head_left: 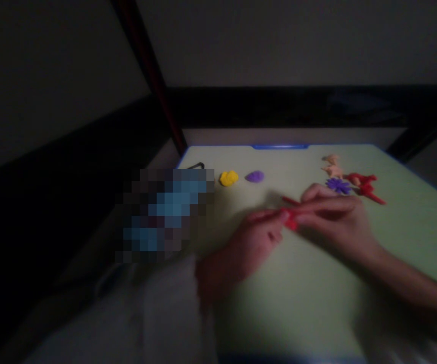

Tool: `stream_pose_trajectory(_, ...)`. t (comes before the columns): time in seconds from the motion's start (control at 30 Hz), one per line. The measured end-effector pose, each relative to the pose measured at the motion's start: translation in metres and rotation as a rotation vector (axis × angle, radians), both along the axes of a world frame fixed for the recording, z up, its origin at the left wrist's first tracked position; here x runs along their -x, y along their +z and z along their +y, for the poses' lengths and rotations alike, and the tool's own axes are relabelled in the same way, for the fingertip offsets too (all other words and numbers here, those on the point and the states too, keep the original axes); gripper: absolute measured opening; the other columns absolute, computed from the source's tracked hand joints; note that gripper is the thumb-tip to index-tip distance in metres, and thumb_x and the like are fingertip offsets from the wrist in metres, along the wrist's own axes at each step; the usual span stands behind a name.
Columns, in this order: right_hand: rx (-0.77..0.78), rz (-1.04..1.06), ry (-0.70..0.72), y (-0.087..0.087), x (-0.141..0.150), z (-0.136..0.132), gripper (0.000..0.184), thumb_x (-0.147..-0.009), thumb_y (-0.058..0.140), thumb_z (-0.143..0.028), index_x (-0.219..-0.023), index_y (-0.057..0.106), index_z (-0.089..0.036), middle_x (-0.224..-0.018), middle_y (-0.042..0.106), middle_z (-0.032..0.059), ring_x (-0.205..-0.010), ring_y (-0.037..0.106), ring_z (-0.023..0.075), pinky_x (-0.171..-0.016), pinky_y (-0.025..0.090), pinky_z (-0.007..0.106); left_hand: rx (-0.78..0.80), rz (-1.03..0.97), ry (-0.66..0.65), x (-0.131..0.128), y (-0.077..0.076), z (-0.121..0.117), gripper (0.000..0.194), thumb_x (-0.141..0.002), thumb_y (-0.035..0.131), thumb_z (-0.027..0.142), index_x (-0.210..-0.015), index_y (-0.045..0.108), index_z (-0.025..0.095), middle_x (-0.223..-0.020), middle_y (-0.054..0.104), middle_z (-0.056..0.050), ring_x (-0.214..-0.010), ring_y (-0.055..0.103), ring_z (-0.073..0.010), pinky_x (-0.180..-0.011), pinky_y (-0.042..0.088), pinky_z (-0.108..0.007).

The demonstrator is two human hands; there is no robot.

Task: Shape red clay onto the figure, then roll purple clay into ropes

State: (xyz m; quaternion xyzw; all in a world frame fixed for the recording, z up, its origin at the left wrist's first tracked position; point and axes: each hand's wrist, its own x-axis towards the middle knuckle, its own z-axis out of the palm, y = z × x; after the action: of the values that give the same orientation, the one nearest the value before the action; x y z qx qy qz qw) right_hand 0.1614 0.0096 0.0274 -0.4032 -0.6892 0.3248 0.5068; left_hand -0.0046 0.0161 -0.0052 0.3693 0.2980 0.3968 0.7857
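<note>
Both hands meet over the pale table (271,303). My left hand (254,242) is closed, its thumb and fingers pinching the left side of a small piece of red modelling clay (290,220). The fingertips of my right hand (343,217) press on the same piece from the right. A thin red strip (290,200) sticks out beyond the right fingers; I cannot tell whether it joins the piece. Blur and the fingers hide the clay's full shape.
Farther back lie a yellow lump (228,178) and a purple lump (255,176). At the right are beige figures (332,167), a purple flower-like shape (339,186) and red figures (366,186). A pixelated blue patch (176,202) covers the table's left side.
</note>
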Motion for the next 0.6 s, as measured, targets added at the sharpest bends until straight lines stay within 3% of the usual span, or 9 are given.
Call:
stream_pose_trajectory(0.1,0.016,0.002,-0.019,0.0,0.002,0.0,0.026,-0.065,0.079,-0.019,-0.087,0.075,-0.031,-0.075,0.059,-0.0003,-0.063,0.053,0.0107,-0.052,0.044,0.023,-0.005,0.002,0.006,0.0,-0.001,0.0,0.02,-0.075,0.065,0.033,-0.07,0.058,0.016,-0.064,0.042,0.003,-0.061,0.036,-0.0093,-0.059,0.027,-0.025)
stream_pose_trajectory(0.23,0.041,-0.021,-0.006,0.002,0.004,0.0,0.015,-0.067,0.077,-0.022,-0.079,0.076,-0.029,-0.07,0.058,-0.0007,-0.059,0.051,0.0101,-0.048,0.041,0.023,0.032,-0.046,0.02,-0.001,0.002,-0.001,0.018,-0.072,0.068,0.03,-0.071,0.058,0.015,-0.063,0.042,0.003,-0.061,0.036,-0.009,-0.059,0.027,-0.024)
stream_pose_trajectory(0.47,0.059,0.005,0.002,0.001,0.003,0.0,0.014,-0.07,0.074,-0.02,-0.081,0.076,-0.029,-0.072,0.058,0.0001,-0.06,0.052,0.0102,-0.047,0.041,0.022,0.215,-0.114,0.062,-0.006,0.009,0.002,0.017,-0.07,0.068,0.028,-0.072,0.057,0.015,-0.068,0.045,0.003,-0.059,0.036,-0.0076,-0.058,0.029,-0.023)
stream_pose_trajectory(0.6,0.044,-0.026,0.019,0.0,0.002,0.0,0.014,-0.072,0.073,-0.021,-0.082,0.075,-0.029,-0.072,0.057,0.0,-0.06,0.052,0.0103,-0.047,0.041,0.023,0.12,-0.092,0.036,-0.005,0.006,0.003,0.014,-0.073,0.065,0.024,-0.068,0.055,0.015,-0.066,0.042,0.003,-0.062,0.037,-0.0086,-0.06,0.03,-0.023)
